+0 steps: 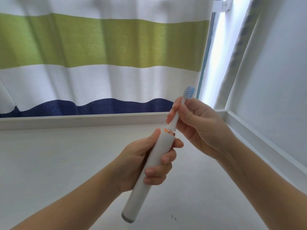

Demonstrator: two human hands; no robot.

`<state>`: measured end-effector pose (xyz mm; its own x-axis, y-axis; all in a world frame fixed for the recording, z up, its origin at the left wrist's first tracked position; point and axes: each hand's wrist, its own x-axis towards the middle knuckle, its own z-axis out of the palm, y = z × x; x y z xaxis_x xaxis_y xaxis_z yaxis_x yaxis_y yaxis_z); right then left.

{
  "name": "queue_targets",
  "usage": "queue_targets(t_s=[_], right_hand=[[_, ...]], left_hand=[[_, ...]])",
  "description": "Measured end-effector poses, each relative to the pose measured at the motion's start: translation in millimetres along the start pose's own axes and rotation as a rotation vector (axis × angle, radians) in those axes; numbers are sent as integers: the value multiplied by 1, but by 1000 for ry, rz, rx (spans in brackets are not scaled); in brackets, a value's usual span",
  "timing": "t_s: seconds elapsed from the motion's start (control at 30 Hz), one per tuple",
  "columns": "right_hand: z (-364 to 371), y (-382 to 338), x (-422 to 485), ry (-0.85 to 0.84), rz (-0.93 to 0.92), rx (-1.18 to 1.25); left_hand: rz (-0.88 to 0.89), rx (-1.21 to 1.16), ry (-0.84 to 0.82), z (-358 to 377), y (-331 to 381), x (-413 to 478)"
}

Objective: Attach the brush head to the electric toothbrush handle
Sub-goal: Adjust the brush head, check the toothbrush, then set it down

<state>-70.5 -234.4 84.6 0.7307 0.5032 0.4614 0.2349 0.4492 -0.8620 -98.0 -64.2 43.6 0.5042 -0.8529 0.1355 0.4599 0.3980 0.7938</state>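
1. Behind the scene we see a striped curtain (103,63) hanging across the back, banded white, green, white and dark blue, its hem falling just behind a pale raised ledge (83,120) at the far edge of a white worktop (49,163).

2. At left of centre, we find the left hand (146,160) wrapped around the middle of the white electric toothbrush handle (149,168); thumb on the near-left side, four fingers curled over the right side, a full closed grip on the handle.

3. We note the handle is held above the worktop, tilted so its grey base cap (127,219) points down toward us and its copper-coloured collar (169,131) points up and away.

4. At the collar, we see the flared foot of the white brush head (177,113) sitting right at the top of the handle, in line with it; a thin dark slit shows on the right side of the joint, so we cannot tell whether it is fully seated.

5. Right of centre, the right hand (199,127) pinches the slim neck of the brush head between thumb and fingertips, a narrow grip closed on the neck, with the blue-and-white bristles (189,91) sticking out above the fingers.

6. At far right, we see a bright strip of window (216,55) beside the curtain edge, and a white wall (274,80) that meets the worktop along a raised white trim (265,146).
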Motion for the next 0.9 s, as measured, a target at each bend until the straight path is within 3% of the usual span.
queue_targets(t_s=[0.2, 0.33, 0.4, 0.47, 0.57, 0.7, 0.9], right_hand=[[4, 0, 0, -1, -66, -41], [5, 2, 0, 151, -77, -123], [5, 3, -1, 166, -65, -149], [6, 2, -1, 140, -73, -151], [9, 3, -1, 87, -55, -41], [13, 5, -2, 29, -28, 137], [11, 4, -1, 98, -58, -52]], left_hand=[[-17, -18, -40, -1, 4, -1], [171, 292, 279, 7, 0, 1], [253, 480, 447, 8, -3, 3], [297, 605, 507, 10, -2, 4], [275, 644, 410, 14, 2, 1], [233, 443, 216, 19, 3, -1], [206, 309, 202, 9, 4, -2]])
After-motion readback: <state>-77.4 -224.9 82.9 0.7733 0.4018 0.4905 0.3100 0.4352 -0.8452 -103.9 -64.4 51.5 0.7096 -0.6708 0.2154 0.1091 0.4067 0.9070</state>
